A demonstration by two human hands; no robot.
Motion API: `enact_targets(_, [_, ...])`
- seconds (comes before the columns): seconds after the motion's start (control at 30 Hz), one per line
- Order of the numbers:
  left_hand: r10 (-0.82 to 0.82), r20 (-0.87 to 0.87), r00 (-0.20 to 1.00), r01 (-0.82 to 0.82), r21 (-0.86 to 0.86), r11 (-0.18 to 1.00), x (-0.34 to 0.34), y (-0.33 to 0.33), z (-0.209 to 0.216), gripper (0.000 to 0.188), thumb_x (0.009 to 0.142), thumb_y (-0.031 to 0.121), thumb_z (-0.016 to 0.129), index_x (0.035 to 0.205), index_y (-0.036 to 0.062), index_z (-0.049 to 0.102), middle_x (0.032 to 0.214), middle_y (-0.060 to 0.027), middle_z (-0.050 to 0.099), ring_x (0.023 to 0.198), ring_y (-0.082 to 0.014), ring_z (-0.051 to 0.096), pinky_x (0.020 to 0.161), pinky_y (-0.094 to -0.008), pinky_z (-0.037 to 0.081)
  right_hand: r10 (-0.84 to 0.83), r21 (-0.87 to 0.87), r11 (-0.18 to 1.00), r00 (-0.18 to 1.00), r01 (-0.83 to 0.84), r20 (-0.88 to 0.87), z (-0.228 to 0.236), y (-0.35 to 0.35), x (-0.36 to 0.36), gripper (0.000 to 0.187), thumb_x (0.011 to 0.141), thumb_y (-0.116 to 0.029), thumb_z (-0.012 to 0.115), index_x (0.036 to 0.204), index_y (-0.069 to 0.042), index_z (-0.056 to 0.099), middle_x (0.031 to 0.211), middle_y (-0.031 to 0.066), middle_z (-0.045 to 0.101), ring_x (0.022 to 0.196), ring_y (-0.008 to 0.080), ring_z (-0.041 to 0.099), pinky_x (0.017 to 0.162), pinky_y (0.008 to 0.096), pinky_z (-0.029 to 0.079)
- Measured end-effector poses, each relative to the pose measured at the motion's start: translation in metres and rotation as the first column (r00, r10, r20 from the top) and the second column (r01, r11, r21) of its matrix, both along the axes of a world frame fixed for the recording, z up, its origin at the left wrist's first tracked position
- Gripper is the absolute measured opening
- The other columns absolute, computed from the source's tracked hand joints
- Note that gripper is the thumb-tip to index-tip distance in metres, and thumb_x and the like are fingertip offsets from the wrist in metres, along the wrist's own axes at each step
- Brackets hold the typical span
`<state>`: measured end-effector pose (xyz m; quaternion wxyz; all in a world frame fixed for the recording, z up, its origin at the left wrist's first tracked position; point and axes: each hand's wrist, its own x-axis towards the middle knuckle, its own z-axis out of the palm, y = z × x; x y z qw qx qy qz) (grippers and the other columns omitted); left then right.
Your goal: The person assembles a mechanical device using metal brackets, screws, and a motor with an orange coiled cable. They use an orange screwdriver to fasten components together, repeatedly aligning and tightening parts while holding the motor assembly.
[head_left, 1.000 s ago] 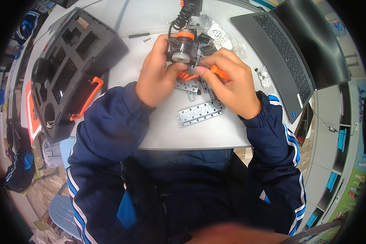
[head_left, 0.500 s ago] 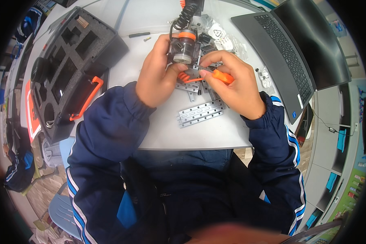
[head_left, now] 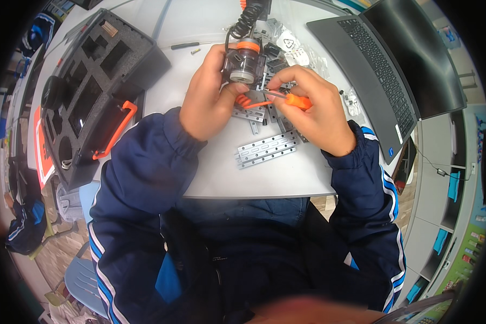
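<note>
My left hand (head_left: 213,94) is wrapped round the left side of a dark mechanical unit (head_left: 243,65) with an orange ring and a pale round end. A black coiled cable (head_left: 246,24) runs up from it, and an orange coiled cord (head_left: 245,101) hangs below. Between the fingers of my right hand (head_left: 310,100) is a screwdriver with an orange handle (head_left: 298,101). Its thin shaft points left toward the unit's lower right edge; whether the tip touches cannot be made out. Perforated metal strips (head_left: 267,148) lie on the table below the hands.
An open laptop (head_left: 375,70) stands at the right. To the left is a black foam-lined case (head_left: 92,81) with an orange handle (head_left: 116,132). A dark screwdriver (head_left: 188,45) and a small screw (head_left: 195,52) lie behind my left hand. Clear plastic bags (head_left: 313,62) lie at the back right.
My right hand and the orange-handled screwdriver have shifted very slightly to the right. My left hand still holds the unit in nearly the same place.
</note>
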<state>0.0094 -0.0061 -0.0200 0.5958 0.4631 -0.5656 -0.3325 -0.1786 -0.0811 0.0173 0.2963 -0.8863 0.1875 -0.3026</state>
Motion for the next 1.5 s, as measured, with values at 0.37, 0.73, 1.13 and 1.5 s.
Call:
enact_targets(0.37, [-0.016,-0.041,0.999,0.017,0.021,1.000,0.006,-0.002,0.001,0.047,0.083,-0.017,0.046,0.126,-0.0003,0.039,0.110,-0.0116,0.057,0.093,-0.0146,0.058,0.076,-0.0273,0.052,-0.074,-0.150,0.986,0.996,0.067,-0.046,0.003,-0.005,-0.004,0.017,0.079,-0.006,0.067,0.094,-0.003,0.059,0.088,0.0111,0.062,0.079,0.0262,0.063,0.069,0.0323,0.050])
enact_targets(0.73, [-0.065,-0.181,0.981,0.061,-0.031,0.998,0.008,-0.004,0.001,0.051,0.082,-0.017,0.043,0.130,-0.0025,0.034,0.123,-0.0174,0.054,0.113,-0.0219,0.055,0.099,-0.0330,0.046,-0.099,-0.074,0.992,0.993,0.103,0.058,-0.001,-0.012,-0.002,0.018,0.086,-0.008,0.064,0.103,-0.004,0.068,0.086,0.0092,0.060,0.073,0.0203,0.059,0.064,0.0274,0.047])
enact_targets(1.13, [-0.071,-0.209,0.975,0.068,-0.021,0.997,0.009,-0.005,0.002,0.052,0.083,-0.017,0.043,0.132,-0.0017,0.032,0.125,-0.0173,0.054,0.118,-0.0221,0.053,0.101,-0.0334,0.044,-0.071,-0.032,0.997,0.997,0.072,0.023,0.004,-0.008,-0.003,0.019,0.088,-0.007,0.062,0.105,-0.003,0.068,0.087,0.0102,0.063,0.075,0.0190,0.060,0.067,0.0270,0.047])
enact_targets(1.5, [-0.130,-0.135,0.982,0.123,-0.062,0.990,0.009,-0.005,0.000,0.046,0.087,-0.006,0.053,0.130,0.0007,0.037,0.118,-0.0140,0.056,0.108,-0.0180,0.055,0.089,-0.0296,0.049,-0.021,0.400,0.916,0.999,0.004,0.039,0.002,-0.012,-0.008,0.021,0.094,-0.017,0.058,0.100,-0.001,0.069,0.063,0.0020,0.056,0.058,0.0084,0.050,0.056,0.0238,0.041])
